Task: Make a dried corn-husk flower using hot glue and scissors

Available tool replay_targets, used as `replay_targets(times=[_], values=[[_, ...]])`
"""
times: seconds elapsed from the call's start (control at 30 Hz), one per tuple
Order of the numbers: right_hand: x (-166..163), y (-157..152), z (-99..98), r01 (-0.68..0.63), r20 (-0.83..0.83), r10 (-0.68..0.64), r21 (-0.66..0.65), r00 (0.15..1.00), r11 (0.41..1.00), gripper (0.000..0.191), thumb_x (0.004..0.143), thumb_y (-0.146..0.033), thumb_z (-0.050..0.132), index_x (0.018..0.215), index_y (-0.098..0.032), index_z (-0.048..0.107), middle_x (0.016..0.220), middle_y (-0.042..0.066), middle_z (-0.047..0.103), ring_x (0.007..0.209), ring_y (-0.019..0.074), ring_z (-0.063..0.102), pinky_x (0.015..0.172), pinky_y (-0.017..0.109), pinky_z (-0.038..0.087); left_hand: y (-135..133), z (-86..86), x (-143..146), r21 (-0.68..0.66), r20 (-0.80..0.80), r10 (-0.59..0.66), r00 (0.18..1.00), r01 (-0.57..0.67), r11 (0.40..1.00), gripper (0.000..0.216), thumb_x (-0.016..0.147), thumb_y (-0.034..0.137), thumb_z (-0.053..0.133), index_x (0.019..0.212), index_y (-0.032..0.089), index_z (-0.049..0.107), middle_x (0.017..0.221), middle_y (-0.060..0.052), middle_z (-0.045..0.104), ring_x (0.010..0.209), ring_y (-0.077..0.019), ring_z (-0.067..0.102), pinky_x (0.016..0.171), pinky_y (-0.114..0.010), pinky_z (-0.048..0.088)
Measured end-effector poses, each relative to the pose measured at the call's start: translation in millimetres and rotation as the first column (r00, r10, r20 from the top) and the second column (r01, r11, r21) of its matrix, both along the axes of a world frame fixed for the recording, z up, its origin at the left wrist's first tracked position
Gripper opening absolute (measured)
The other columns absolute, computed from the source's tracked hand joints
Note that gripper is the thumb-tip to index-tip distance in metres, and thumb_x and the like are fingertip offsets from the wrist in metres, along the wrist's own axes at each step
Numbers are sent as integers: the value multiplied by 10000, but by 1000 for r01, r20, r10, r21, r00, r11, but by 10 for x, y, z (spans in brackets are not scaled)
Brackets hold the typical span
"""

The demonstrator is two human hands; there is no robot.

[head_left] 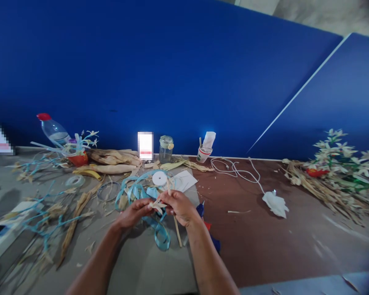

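Observation:
My left hand (134,213) pinches a small pale flower (158,207) that looks made of dried husk, with pointed petals. Close against it, my right hand (178,206) has its fingers closed around a thin pale stick (177,231), which slants out above and below the fist. Its fingertips meet the flower's base, and the exact contact is hidden. Light blue ribbon (162,237) hangs in loops behind and below both hands. Just beyond them lies a white ribbon spool (159,178). A blue tool with a red part (207,225) is half hidden by my right forearm.
Dried husks (113,157), a lidded glass jar (165,149) and a paper cup (204,154) stand along the blue partition. Blue-stemmed twigs (46,229) spread at left. At right are a white cable (249,178), crumpled tissue (275,204) and white flowers (338,153).

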State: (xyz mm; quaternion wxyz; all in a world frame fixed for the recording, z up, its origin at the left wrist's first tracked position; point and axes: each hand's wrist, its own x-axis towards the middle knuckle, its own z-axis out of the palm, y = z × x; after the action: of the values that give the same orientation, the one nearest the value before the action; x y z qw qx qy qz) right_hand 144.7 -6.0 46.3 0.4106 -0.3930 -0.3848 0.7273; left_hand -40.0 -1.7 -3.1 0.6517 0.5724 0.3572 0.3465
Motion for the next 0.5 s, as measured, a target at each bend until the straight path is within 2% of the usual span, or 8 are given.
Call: replay_targets(times=[0.23, 0.37, 0.5], values=[[-15, 31, -96, 57, 21, -56, -31, 998, 998, 304, 562, -373, 744, 590, -139, 553, 452, -66, 471, 376, 23, 304, 390, 180, 174, 18, 30, 0, 86, -17, -4, 1000, 6, 996, 320, 730, 454, 649, 750, 141, 714, 674, -52, 612, 599, -131, 471, 588, -245, 369], [-37, 50, -137, 47, 24, -45, -74, 999, 996, 289, 543, -338, 744, 597, -142, 538, 471, -61, 504, 377, 30, 361, 392, 171, 210, 12, 36, 1, 128, -31, -31, 999, 35, 991, 307, 734, 446, 649, 748, 149, 726, 707, -74, 642, 643, -158, 520, 618, -261, 399], [-70, 58, -168, 16, 23, -14, -90, 1000, 996, 288, 553, -338, 738, 593, -142, 531, 453, -64, 502, 351, 24, 347, 378, 173, 193, -5, 47, -1, 126, -36, -49, 998, 53, 991, 328, 737, 460, 638, 762, 146, 731, 717, -82, 649, 662, -169, 530, 624, -266, 413]])
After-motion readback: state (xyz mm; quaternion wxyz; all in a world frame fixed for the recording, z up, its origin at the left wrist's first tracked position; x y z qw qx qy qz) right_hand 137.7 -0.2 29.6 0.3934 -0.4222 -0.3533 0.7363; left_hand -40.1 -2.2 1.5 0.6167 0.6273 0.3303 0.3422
